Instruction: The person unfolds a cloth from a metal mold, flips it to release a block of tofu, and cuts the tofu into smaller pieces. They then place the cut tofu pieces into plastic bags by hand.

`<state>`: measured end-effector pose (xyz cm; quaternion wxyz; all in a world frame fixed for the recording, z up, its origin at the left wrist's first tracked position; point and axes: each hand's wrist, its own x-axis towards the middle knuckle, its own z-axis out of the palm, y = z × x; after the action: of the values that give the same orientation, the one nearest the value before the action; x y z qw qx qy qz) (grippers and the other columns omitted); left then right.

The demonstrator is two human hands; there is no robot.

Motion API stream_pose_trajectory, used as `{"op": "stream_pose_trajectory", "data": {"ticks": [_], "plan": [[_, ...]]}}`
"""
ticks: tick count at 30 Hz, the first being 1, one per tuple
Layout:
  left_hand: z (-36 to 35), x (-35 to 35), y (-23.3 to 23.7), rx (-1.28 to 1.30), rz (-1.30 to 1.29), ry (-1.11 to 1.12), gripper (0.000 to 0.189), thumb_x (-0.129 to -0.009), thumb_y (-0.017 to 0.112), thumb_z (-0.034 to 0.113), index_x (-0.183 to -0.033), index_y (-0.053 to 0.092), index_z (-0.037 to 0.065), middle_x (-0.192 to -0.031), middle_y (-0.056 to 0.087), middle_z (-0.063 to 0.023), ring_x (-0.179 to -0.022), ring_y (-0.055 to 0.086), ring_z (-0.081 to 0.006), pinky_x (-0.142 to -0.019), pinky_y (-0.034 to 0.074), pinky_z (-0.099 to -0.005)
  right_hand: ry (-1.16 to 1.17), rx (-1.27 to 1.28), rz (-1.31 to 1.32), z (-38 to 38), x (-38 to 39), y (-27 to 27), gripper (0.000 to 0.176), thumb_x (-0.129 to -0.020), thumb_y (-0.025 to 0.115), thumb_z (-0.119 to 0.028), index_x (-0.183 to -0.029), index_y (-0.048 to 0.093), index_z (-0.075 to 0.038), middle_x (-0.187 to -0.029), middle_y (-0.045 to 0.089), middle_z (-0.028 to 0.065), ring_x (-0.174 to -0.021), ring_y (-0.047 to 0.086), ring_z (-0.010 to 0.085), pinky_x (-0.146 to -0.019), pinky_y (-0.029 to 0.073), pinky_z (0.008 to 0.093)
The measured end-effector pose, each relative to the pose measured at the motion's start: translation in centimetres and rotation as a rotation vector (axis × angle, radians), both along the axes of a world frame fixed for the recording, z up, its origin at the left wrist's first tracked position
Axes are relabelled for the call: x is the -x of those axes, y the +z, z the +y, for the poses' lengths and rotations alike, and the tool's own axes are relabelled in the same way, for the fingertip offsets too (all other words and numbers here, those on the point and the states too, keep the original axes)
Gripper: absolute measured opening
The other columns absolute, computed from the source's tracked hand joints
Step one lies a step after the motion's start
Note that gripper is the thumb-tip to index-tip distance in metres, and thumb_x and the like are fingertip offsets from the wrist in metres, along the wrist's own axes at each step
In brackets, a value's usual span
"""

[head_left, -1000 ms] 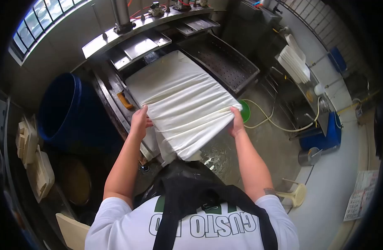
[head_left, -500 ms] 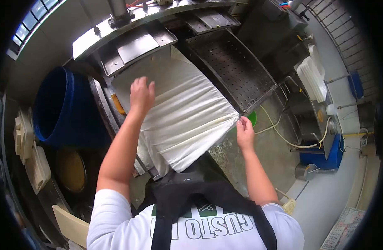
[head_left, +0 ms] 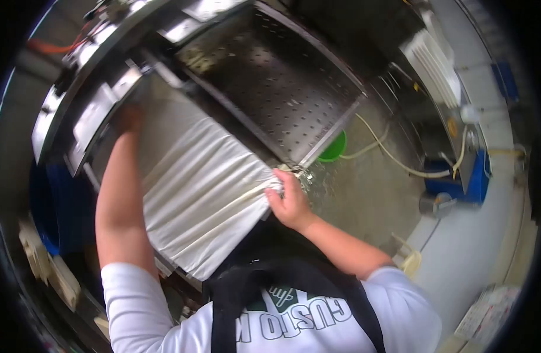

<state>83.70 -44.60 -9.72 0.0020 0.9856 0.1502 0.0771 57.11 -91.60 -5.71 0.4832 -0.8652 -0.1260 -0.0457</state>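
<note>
A pleated white cloth [head_left: 194, 176] lies over a flat block in front of me, its folds running toward its right corner. My right hand [head_left: 289, 200] is at that corner, thumb and fingers closed on the cloth's gathered edge. Stretched forward to the far left part of the cloth, my left hand [head_left: 128, 119] is blurred and in shadow below a metal press plate [head_left: 97, 115]; its fingers cannot be made out.
Right of the cloth is a perforated metal tray [head_left: 276, 76], with a green basin [head_left: 333, 147] below it. A blue barrel [head_left: 47, 206] stands at left. A hose [head_left: 400, 167] and a blue crate [head_left: 473, 179] are at right.
The view has turned and shifted. My left hand has reached farther forward, under the press plate. My right hand has moved from beside the cloth's corner onto it and closed there.
</note>
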Motion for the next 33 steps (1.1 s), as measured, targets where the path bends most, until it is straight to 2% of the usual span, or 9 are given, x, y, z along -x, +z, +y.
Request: {"op": "stream_pose_trajectory", "data": {"ticks": [3, 5, 7, 9, 15, 18, 20, 26, 33], "plan": [[2.6, 0.3, -1.3, 0.064, 0.235, 0.191, 0.054, -0.097, 0.054, 0.05, -0.123, 0.072, 0.006, -0.128, 0.069, -0.024, -0.118, 0.067, -0.0442, -0.101, 0.053, -0.0541, 0.043, -0.054, 0.042, -1.0, -0.8, -0.2, 0.053, -0.095, 0.073, -0.023, -0.135, 0.05, 0.003, -0.124, 0.06, 0.0244, -0.114, 0.06, 0.041, -0.1, 0.049, 0.0454], [11.6, 5.4, -7.1, -0.077, 0.124, -0.288, 0.044, -0.093, 0.06, 0.036, -0.111, 0.072, -0.002, -0.114, 0.073, -0.0264, -0.102, 0.071, -0.0464, -0.089, 0.056, -0.0545, 0.125, -0.112, 0.193, -2.0, -1.5, 0.5, 0.059, -0.095, 0.074, -0.03, -0.137, 0.049, 0.003, -0.13, 0.059, 0.0248, -0.119, 0.06, 0.0408, -0.103, 0.048, 0.0453], [7.8, 14.7, 0.5, 0.381, 0.117, -0.049, 0.02, -0.094, 0.06, 0.019, -0.102, 0.068, 0.002, -0.066, 0.062, -0.013, -0.06, 0.065, -0.0261, -0.054, 0.05, -0.0414, 0.193, -0.089, 0.196, -3.2, -2.1, 0.4, 0.062, -0.095, 0.074, -0.032, -0.138, 0.049, 0.003, -0.13, 0.059, 0.0244, -0.12, 0.06, 0.0408, -0.103, 0.048, 0.0454], [1.9, 25.3, 9.8, 1.219, -0.002, 0.278, 0.028, -0.102, 0.067, 0.033, -0.094, 0.06, 0.007, -0.071, 0.054, 0.0003, -0.058, 0.054, -0.0092, -0.051, 0.045, -0.0261, 0.286, -0.07, 0.194, -4.0, -2.4, 0.2, 0.065, -0.094, 0.075, -0.035, -0.139, 0.048, 0.004, -0.13, 0.06, 0.0239, -0.122, 0.059, 0.0407, -0.104, 0.048, 0.0456], [5.7, 51.1, 11.1, 1.388, -1.1, 1.318, 0.032, -0.103, 0.065, 0.04, -0.106, 0.057, 0.009, -0.084, 0.056, -0.0001, -0.075, 0.058, -0.0169, -0.073, 0.053, -0.0378, 0.301, -0.076, 0.37, -4.3, -3.0, -2.0, 0.028, -0.09, 0.068, -0.014, -0.115, 0.064, -0.002, -0.104, 0.07, 0.0237, -0.096, 0.068, 0.0424, -0.083, 0.054, 0.0474], [-4.1, 51.8, 11.6, 1.085, -0.205, 0.849, 0.029, -0.094, 0.073, 0.024, -0.114, 0.063, 0.005, -0.093, 0.063, -0.0027, -0.076, 0.061, -0.0159, -0.07, 0.054, -0.033, 0.233, 0.051, 0.212, -4.5, -3.3, -1.3, 0.014, -0.091, 0.063, -0.01, -0.102, 0.066, -0.002, -0.089, 0.068, 0.0255, -0.086, 0.067, 0.0459, -0.075, 0.053, 0.0496], [-7.5, 52.6, 9.1, 0.836, 0.437, 0.368, 0.067, -0.077, 0.089, 0.031, -0.13, 0.064, -0.001, -0.12, 0.069, -0.0211, -0.113, 0.068, -0.0336, -0.101, 0.054, -0.0411, 0.225, 0.126, 0.28, -4.8, -3.6, 0.3, 0.012, -0.091, 0.06, -0.009, -0.099, 0.067, -0.003, -0.087, 0.066, 0.0265, -0.081, 0.065, 0.0456, -0.072, 0.053, 0.0491], [-14.6, 50.7, 3.9, 0.763, 0.22, 0.187, 0.037, -0.087, 0.072, 0.018, -0.119, 0.068, -0.001, -0.121, 0.066, -0.0279, -0.115, 0.062, -0.0466, -0.098, 0.052, -0.0478, 0.089, -0.216, 0.677, -4.5, -1.8, 5.9, 0.011, -0.1, 0.057, -0.011, -0.096, 0.061, -0.002, -0.08, 0.065, 0.0018, -0.068, 0.066, 0.0107, -0.063, 0.057, 0.0295], [-12.3, 54.8, 20.9, 0.958, 0.442, -0.15, 0.017, -0.087, 0.06, 0.011, -0.09, 0.07, -0.003, -0.076, 0.064, -0.0201, -0.075, 0.068, -0.0322, -0.071, 0.052, -0.0413, 0.228, -0.19, 0.088, -3.0, 0.8, 16.2, 0.011, -0.103, 0.058, -0.01, -0.098, 0.06, -0.001, -0.081, 0.068, 0.0042, -0.071, 0.066, 0.01, -0.064, 0.055, 0.027]]}}
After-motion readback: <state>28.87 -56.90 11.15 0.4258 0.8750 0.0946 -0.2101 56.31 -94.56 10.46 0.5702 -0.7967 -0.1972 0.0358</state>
